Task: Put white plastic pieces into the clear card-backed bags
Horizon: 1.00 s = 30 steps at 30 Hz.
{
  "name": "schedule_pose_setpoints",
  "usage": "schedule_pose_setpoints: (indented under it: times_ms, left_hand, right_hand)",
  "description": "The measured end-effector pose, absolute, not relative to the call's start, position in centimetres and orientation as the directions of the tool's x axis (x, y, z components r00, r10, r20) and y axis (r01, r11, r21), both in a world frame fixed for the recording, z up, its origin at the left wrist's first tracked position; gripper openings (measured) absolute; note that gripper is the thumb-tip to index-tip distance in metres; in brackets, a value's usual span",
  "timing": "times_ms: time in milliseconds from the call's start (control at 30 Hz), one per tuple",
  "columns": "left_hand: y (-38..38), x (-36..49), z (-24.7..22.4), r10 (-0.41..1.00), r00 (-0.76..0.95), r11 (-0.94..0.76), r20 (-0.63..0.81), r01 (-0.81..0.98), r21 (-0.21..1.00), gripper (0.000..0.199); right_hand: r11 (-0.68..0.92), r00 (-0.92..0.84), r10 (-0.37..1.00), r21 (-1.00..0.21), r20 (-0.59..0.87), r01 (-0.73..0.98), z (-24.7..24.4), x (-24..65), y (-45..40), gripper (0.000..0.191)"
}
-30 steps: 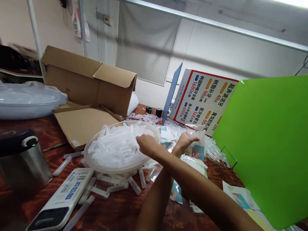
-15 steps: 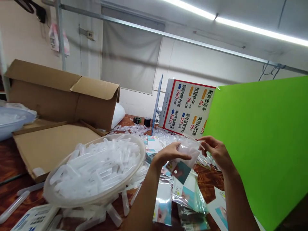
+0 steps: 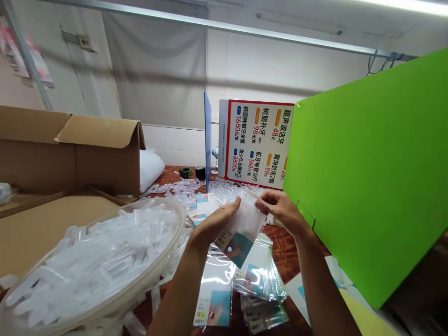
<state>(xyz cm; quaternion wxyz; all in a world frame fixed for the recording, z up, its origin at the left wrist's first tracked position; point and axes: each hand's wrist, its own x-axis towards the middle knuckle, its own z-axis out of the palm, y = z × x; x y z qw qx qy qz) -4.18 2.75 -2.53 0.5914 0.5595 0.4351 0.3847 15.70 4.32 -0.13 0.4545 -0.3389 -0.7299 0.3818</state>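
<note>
A clear plastic bag with a printed teal card in its lower part is held up in front of me. My left hand grips its left side, the thumb lying over the front. At the bag's upper right edge, my right hand pinches the plastic between thumb and fingers. Whitish contents show through the upper part, but I cannot make out what they are. Below lie a fanned stack of bagged cards and a single bagged card.
A wide basin heaped with translucent plastic tubes stands at left, before an open cardboard box. At right, a large green panel adjoins a printed price board. Tape rolls and loose tubes lie farther back.
My view has turned right and moved closer. The right hand has come in to pinch the bag's upper edge; the left hand keeps its hold, its thumb now raised higher.
</note>
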Motion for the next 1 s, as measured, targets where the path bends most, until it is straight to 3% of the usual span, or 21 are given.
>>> schedule_pose_setpoints:
  times_ms: [133, 333, 567, 667, 800, 900, 1000]
  left_hand:
    - [2.5, -3.2, -2.0, 0.971, 0.23, 0.042, -0.057, 0.073, 0.996, 0.058]
    - [2.6, -3.0, -1.9, 0.987, 0.158, -0.022, 0.004, 0.11, 0.994, 0.059]
    - [2.1, -3.8, -1.2, 0.989, 0.135, -0.082, 0.056, 0.195, 0.977, 0.061]
    - [1.6, -3.6, -0.7, 0.969, 0.226, -0.156, 0.104, 0.224, 0.962, 0.06]
    - [0.8, -2.8, -0.3, 0.869, 0.486, -0.262, 0.096, 0.285, 0.922, 0.058]
    - [-0.3, -2.5, 0.1, 0.69, 0.724, -0.33, -0.017, 0.335, 0.883, 0.06]
    - [-1.4, -2.9, 0.7, 0.607, 0.786, -0.431, -0.118, 0.451, 0.781, 0.058]
  right_hand:
    - [0.506, -0.426, 0.814, -0.842, 0.395, 0.186, 0.0, 16.1, 4.5, 0.036]
    - [0.467, -0.498, 0.776, -0.883, 0.387, 0.042, -0.2, 16.5, 4.3, 0.068]
    - [0.54, -0.562, 0.745, -0.82, 0.359, 0.192, -0.1, 15.2, 3.7, 0.051]
    - [0.543, -0.482, 0.779, -0.816, 0.401, 0.2, 0.0, 15.4, 1.9, 0.039]
    - [0.483, -0.175, 0.876, -0.823, 0.45, 0.3, -1.4, 17.3, -2.8, 0.034]
    - [0.352, -0.09, 0.934, -0.842, 0.347, 0.41, -3.4, 20.7, -8.2, 0.046]
    - [0.144, -0.011, 0.986, -0.808, 0.168, 0.571, -5.2, 25.8, -14.3, 0.06]
